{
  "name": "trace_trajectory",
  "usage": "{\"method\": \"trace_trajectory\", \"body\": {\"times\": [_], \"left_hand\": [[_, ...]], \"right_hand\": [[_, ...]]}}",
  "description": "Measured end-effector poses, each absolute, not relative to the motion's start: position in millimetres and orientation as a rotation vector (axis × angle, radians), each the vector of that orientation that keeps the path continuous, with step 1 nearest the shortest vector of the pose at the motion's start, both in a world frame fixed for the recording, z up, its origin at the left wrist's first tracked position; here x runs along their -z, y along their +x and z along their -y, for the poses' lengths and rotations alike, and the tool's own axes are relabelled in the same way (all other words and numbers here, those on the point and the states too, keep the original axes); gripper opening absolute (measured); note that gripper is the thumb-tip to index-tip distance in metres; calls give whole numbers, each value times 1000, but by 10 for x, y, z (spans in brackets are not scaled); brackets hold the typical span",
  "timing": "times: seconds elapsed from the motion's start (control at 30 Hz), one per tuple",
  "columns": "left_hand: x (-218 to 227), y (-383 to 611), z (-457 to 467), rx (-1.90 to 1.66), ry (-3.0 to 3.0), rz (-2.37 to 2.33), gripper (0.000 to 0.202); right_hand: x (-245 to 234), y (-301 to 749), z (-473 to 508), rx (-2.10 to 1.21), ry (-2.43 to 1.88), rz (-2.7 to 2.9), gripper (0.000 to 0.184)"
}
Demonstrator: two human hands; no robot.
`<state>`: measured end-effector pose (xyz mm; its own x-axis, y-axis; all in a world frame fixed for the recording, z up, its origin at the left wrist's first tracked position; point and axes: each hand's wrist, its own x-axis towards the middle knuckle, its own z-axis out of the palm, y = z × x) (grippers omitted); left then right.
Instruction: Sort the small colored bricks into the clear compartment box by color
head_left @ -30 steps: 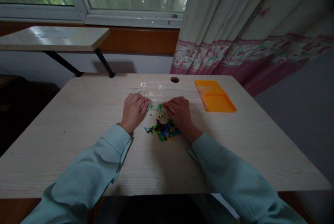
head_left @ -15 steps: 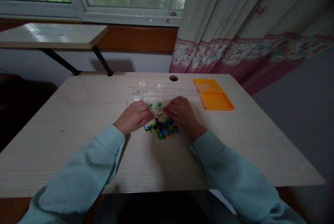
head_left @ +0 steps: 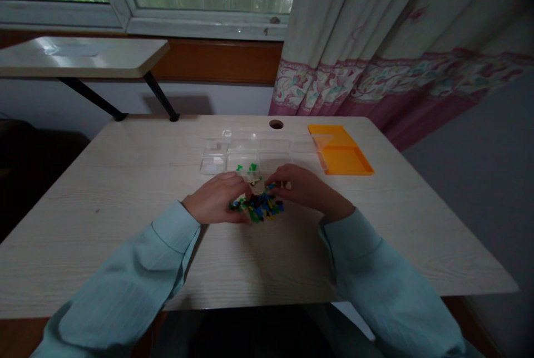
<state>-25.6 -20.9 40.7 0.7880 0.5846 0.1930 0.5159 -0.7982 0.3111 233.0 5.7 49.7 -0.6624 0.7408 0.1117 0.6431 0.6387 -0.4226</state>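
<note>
A small heap of tiny coloured pieces [head_left: 259, 207], blue, green, yellow and dark, lies in the middle of the pale wooden table [head_left: 125, 191]. My left hand [head_left: 217, 197] rests at the heap's left edge with its fingers curled and pinched at the pieces. My right hand [head_left: 303, 186] sits at the heap's right edge, fingers bent and pinched over the pieces. What either pinch holds is too small to see. Just behind the heap lies a clear plastic compartment box [head_left: 233, 152] with a few green pieces [head_left: 247, 167] in its near cells.
An orange tray [head_left: 340, 149] lies at the back right, touching the clear box. A round cable hole [head_left: 276, 123] sits near the table's far edge. A second table stands at the back left under the window. A curtain hangs at the right.
Both hands have drawn back from the clear box toward me and now sit on the heap. The box's near cells, earlier covered by the fingers, are in view.
</note>
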Motion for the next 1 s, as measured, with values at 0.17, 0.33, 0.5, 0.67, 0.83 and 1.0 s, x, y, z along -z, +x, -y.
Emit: {"method": "trace_trajectory", "body": {"times": [0.17,0.33,0.5,0.67,0.83,1.0], "left_hand": [[-289,-142,208,-348,2809,-851,39],[-200,-141,155,-367,2880,-963,30],[-231,-198,125,-422,2880,-1044,29],[-316,-372,74,-518,2851,-1089,29],[-373,-454,63,-508,2832,-1011,24],[-382,-402,91,-467,2819,-926,30]], "right_hand": [[-510,2291,62,-882,-1156,2602,40],[-453,2162,97,-894,-1133,2596,45],[-382,2130,39,-780,-1177,2561,21],[-358,2206,-11,-636,-1235,2491,22],[-384,2238,-14,-493,-1234,2491,21],[-401,2207,8,-419,-1189,2499,18]]}}
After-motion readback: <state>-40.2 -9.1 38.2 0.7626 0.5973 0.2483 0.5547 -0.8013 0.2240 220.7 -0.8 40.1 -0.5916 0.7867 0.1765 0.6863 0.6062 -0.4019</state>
